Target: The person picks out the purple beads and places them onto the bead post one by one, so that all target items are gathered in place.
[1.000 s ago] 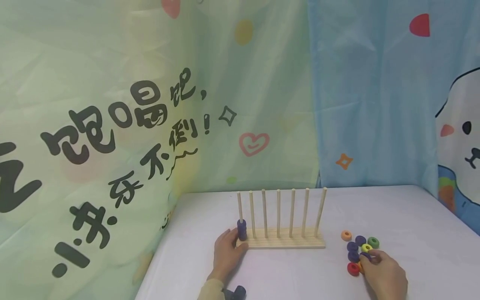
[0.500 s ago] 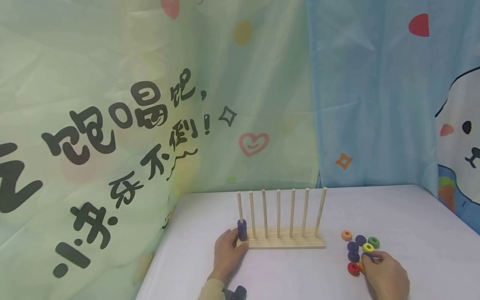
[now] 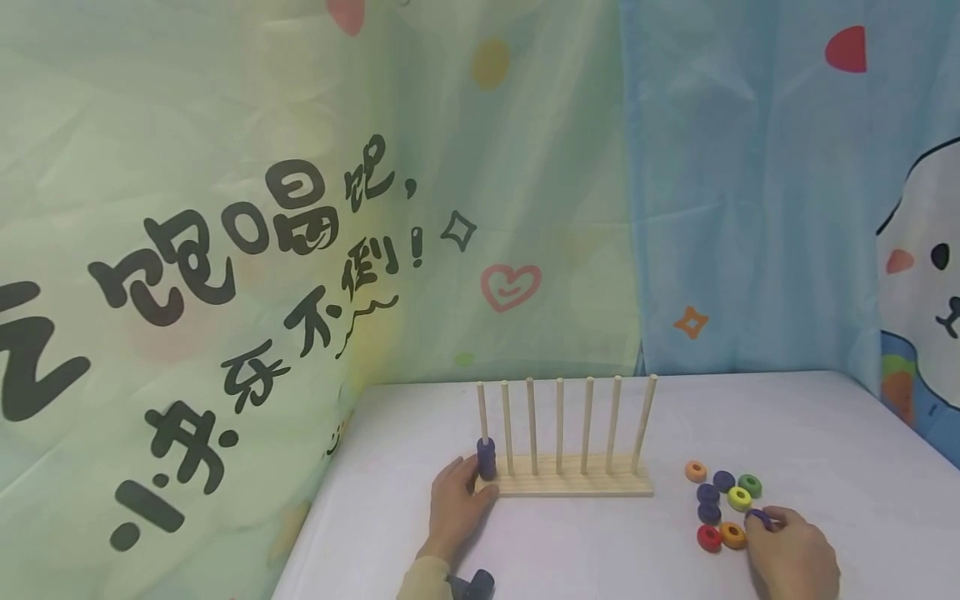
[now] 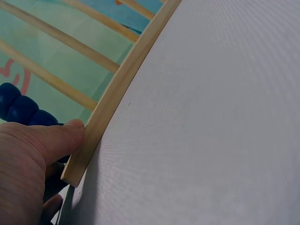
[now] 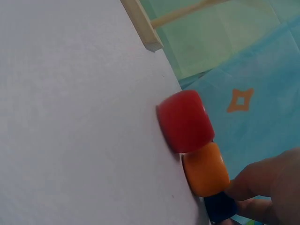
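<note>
A wooden peg stand (image 3: 566,483) with upright pegs stands on the white table. Dark blue ring beads (image 3: 486,459) are stacked on its leftmost peg. My left hand (image 3: 458,504) grips the left end of the base; in the left wrist view its thumb (image 4: 65,139) lies along the edge beside the stacked beads. At the right, my right hand (image 3: 795,552) pinches a dark blue bead (image 3: 759,518) between thumb and fingers. In the right wrist view, that blue bead (image 5: 220,206) sits low beside an orange bead (image 5: 206,169) and a red bead (image 5: 185,122).
Loose beads lie left of my right hand: a light orange one (image 3: 696,472), a green one (image 3: 750,485), a yellow one (image 3: 739,498) and several dark blue ones (image 3: 708,494). Behind the table (image 3: 600,550) hang a green printed curtain (image 3: 517,208) and a blue one (image 3: 750,208).
My right hand has shifted right with the dark blue bead, away from the yellow bead, uncovering more of the orange one. My left hand stays on the stand.
</note>
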`<action>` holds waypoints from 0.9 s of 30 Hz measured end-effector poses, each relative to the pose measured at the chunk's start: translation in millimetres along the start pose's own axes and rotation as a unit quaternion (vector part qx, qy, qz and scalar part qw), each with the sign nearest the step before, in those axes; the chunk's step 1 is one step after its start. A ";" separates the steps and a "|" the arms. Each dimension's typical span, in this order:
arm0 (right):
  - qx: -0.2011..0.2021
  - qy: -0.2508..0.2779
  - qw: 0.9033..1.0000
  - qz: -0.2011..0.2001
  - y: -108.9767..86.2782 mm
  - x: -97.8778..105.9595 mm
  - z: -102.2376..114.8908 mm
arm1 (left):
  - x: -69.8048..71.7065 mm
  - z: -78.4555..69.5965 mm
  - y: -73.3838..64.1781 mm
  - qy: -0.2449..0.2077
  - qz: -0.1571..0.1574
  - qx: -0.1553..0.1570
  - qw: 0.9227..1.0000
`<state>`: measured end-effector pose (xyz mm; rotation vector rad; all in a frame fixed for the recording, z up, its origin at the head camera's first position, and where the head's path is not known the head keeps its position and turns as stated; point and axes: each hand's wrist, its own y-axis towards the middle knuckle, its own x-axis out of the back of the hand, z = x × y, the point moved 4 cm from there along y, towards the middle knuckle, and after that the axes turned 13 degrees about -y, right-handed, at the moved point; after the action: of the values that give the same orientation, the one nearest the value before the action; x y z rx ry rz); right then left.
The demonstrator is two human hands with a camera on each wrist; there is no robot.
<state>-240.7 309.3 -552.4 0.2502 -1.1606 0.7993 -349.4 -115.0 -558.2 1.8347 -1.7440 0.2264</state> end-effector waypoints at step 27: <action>0.054 0.124 0.990 -0.049 -8.8 2.1 15.6 | 0.2 0.0 -0.3 0.000 -0.003 -0.003 1.000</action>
<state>-245.7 295.1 -542.3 0.2858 -0.8676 0.7837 -349.0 -115.2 -558.2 1.8352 -1.7373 0.2200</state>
